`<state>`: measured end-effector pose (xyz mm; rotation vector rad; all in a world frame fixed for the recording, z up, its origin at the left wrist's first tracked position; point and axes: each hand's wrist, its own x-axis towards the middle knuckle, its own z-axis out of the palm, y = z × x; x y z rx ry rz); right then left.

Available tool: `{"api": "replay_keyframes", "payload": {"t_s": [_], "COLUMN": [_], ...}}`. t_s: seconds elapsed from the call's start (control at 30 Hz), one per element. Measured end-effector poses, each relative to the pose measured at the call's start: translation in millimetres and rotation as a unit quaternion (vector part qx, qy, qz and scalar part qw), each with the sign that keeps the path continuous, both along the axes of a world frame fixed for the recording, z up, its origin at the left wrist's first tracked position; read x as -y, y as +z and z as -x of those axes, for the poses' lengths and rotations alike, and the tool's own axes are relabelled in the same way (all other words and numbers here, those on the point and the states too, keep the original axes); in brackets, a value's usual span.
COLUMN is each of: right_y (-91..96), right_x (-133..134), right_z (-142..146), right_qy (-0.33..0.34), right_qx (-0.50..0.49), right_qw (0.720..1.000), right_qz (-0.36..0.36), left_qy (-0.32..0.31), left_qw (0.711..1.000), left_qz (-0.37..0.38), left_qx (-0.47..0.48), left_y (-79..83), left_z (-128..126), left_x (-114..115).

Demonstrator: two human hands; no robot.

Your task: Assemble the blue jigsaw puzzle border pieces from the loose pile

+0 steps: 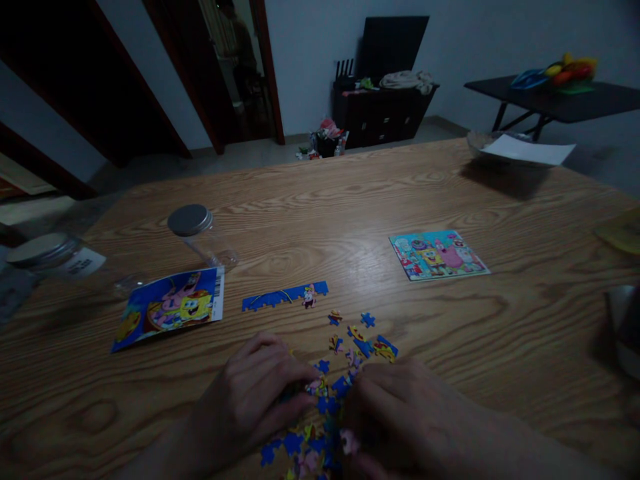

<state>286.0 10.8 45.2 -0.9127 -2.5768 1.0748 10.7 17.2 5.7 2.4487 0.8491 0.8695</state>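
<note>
My left hand (257, 393) rests on the wooden table (350, 200) with fingers curled over a heap of small blue and pink puzzle pieces (320, 427); what it grips is hidden. My right hand (400, 407) lies opposite it, fingers bent down onto the same heap. Loose pieces (365, 340) are scattered just beyond both hands. A joined blue strip of pieces (285, 295) lies farther out. A cartoon reference picture (170, 308) sits to the left, and a finished small cartoon puzzle (437, 255) to the right.
A clear jar with a grey lid (195, 230) lies on its side behind the picture; another lidded jar (47, 257) lies at the left edge. A bowl under white paper (520, 150) stands far right. A round object (625, 327) is at the right edge. Beyond are a dark cabinet (380, 110) and side table (555, 100).
</note>
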Motion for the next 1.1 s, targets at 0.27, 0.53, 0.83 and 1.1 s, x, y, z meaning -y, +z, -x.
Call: {"api": "replay_keyframes", "payload": {"t_s": [0.27, 0.53, 0.83, 1.1], "right_y": [-9.4, -15.8, -16.7, -22.7], "right_x": [1, -8, -11, -9], "right_z": [3, -1, 4, 5], "right_qy": [-0.013, -0.141, -0.166, -0.177], "right_qx": [-0.058, -0.119, -0.163, -0.196], "right_qw": [0.995, 0.966, 0.947, 0.924], "right_qz": [0.083, 0.182, 0.220, 0.275], "left_qy": [-0.008, -0.017, -0.028, -0.035], "left_qw": [1.000, 0.999, 0.997, 0.996], "left_qz": [0.002, 0.011, 0.047, 0.053], "left_qx": [0.003, 0.035, 0.059, 0.055], "left_y": [-2.0, 0.6, -0.1, 4.0], "left_z": [0, 2, -6, -8], "left_x": [1, -2, 8, 9]}}
